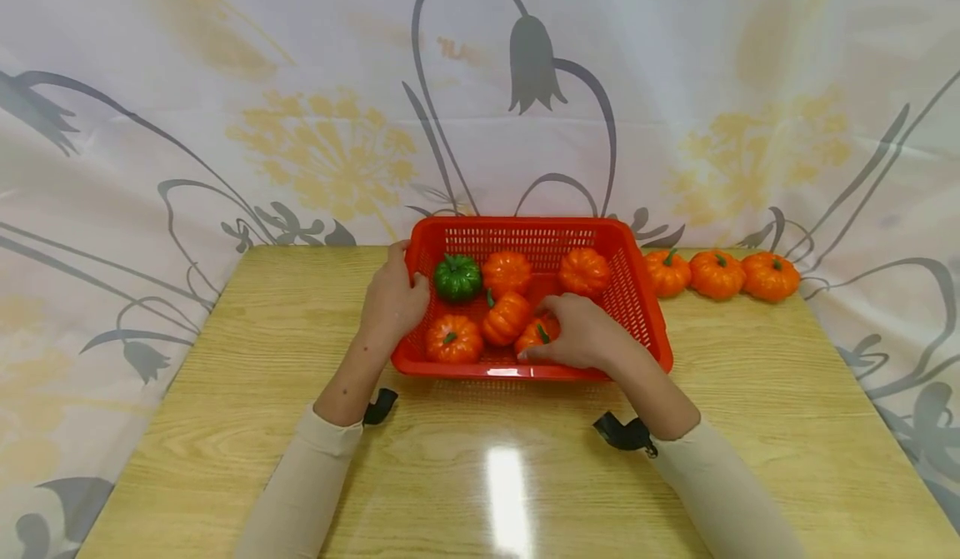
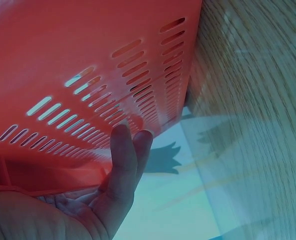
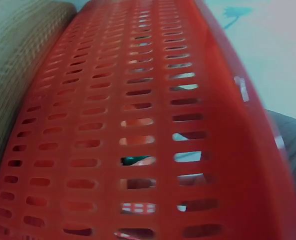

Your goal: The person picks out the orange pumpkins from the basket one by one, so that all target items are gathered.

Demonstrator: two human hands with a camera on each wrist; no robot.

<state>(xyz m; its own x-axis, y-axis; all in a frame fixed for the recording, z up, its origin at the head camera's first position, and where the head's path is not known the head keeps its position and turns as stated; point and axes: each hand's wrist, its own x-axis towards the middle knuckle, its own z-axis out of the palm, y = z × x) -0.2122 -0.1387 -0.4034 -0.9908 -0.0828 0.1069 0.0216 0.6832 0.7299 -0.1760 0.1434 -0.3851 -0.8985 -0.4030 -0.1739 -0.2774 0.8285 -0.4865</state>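
A red plastic basket [image 1: 645, 292] with slotted walls stands on the table. My left hand [image 1: 393, 301] grips its left rim, with the thumb on the inner side. In the left wrist view, fingers [image 2: 123, 160] of that hand lie along the outer wall. My right hand [image 1: 588, 332] reaches over the front rim and holds a small orange pumpkin [image 1: 532, 338] near the basket's front. Left of it a tilted orange pumpkin [image 1: 507, 319] touches it or nearly so. The right wrist view shows mostly the basket wall [image 3: 108, 125], which hides the right hand.
Also in the basket are a green pumpkin [image 1: 457, 278] and orange pumpkins at front left [image 1: 453, 339], back middle [image 1: 507, 273] and back right [image 1: 584, 272]. Three orange pumpkins [image 1: 717, 275] stand in a row right of it. A patterned curtain [image 1: 337, 151] hangs behind the wooden table [image 1: 285, 317].
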